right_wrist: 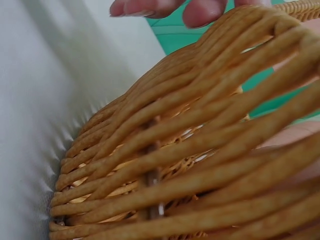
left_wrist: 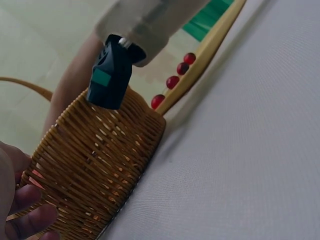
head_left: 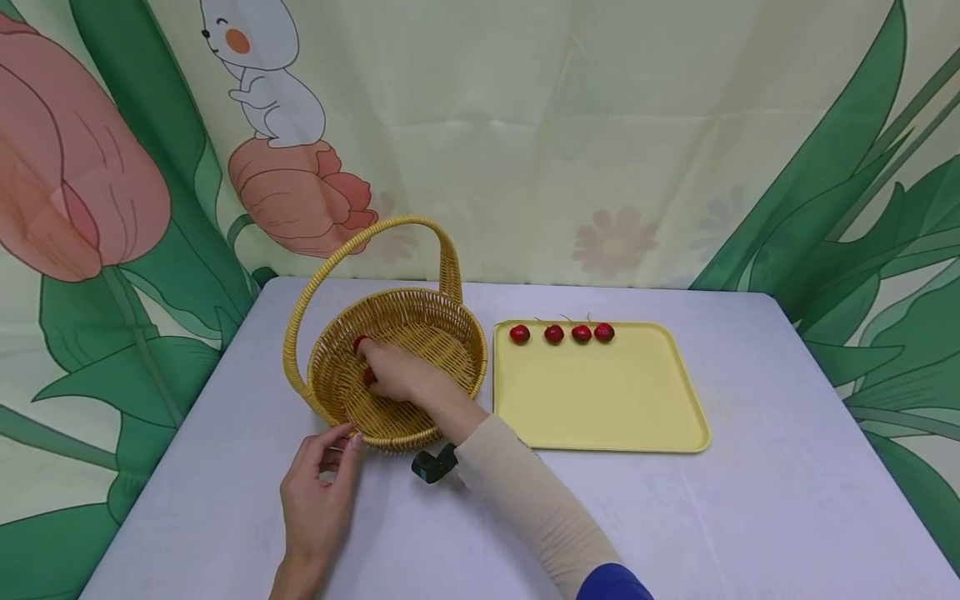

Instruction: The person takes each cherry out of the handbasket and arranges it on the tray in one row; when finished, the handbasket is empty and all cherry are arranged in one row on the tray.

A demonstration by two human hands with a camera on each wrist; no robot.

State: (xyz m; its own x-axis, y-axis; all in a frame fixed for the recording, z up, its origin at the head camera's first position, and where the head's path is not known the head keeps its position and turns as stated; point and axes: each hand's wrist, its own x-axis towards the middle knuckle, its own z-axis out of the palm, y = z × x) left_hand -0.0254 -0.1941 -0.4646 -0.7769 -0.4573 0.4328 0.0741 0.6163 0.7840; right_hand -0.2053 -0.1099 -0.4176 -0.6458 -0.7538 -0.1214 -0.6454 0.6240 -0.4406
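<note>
A woven basket (head_left: 390,442) with a tall arched handle stands on the table. My left hand (head_left: 318,492) holds its near left rim between thumb and fingers; the left wrist view shows those fingers (left_wrist: 32,220) against the weave. My right hand (head_left: 397,372) reaches down inside the basket. Two red fruits, which look like cherries (head_left: 360,343), show beside its fingertips; whether the fingers pinch one is hidden. In the right wrist view the basket's wall (right_wrist: 165,150) covers that hand's work. Several cherries (head_left: 554,334) with stems lie in a row along the tray's far edge.
Right of the basket lies a shallow yellow tray (head_left: 600,392). A white cloth (head_left: 780,467) covers the table. Behind it hangs a printed curtain (head_left: 525,150). A dark wrist camera (head_left: 433,465) sits under my right forearm, close to the basket's near rim.
</note>
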